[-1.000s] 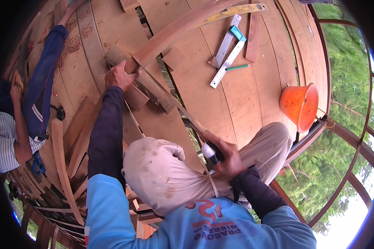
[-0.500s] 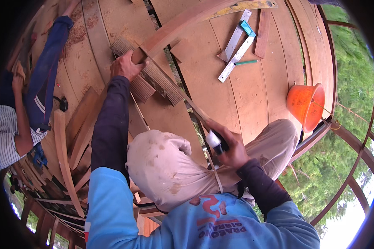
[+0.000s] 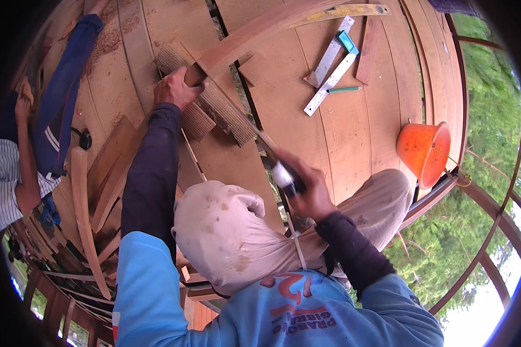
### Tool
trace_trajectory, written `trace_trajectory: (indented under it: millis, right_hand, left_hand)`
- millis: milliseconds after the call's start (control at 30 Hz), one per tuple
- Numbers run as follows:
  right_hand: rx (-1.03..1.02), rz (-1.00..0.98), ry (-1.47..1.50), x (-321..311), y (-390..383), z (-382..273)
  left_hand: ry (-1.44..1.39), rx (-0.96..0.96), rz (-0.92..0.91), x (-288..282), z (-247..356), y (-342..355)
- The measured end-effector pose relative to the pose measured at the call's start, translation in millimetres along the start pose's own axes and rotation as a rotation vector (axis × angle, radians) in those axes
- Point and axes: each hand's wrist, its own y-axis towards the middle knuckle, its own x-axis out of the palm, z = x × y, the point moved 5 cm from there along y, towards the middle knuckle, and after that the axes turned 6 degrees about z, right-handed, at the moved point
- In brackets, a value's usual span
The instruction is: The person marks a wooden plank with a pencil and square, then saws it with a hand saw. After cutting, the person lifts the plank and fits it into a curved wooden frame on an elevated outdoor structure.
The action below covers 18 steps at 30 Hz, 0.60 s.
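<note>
My left hand [image 3: 173, 88] grips the end of a long curved reddish board [image 3: 241, 41], which rests over ridged wood offcuts [image 3: 198, 121]. My right hand [image 3: 311, 192] is closed round the black-and-white handle of a handsaw [image 3: 286, 176]. Its long narrow blade [image 3: 263, 139] runs up and left to the board's end beside my left hand. A long yellow level or rule [image 3: 344, 10] lies at the far end, partly behind the board. Right of the board, two metal squares [image 3: 336, 75], one with a teal handle, lie beside a green pencil [image 3: 344, 89] and a short wood piece [image 3: 366, 52].
An orange bucket [image 3: 414, 150] stands by the railing [image 3: 480, 191] on the right, trees beyond. At left a co-worker in a striped shirt [image 3: 11, 191] and navy trousers works among loose curved boards [image 3: 82, 220]. Gaps split the plank deck [image 3: 295, 98].
My right hand has pushed the saw up and leftward, toward my left hand. My left hand stays on the board's end. The whole view has shifted slightly.
</note>
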Motion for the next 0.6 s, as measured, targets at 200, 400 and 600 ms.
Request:
trace_trajectory:
  millis: [200,400,600]
  right_hand:
    - [-0.049,-0.025,0.029,57.4,92.5,-3.0]
    - [0.109,-0.038,-0.015,-29.1,-73.4,-5.3]
    - [-0.16,-0.01,0.025,62.1,137.1,-12.9]
  left_hand:
    - [-0.109,0.099,0.071,24.0,-4.4,-3.0]
    - [-0.011,0.045,0.062,6.4,-15.3,-5.6]
    - [-0.147,0.144,0.16,13.9,7.9,3.0]
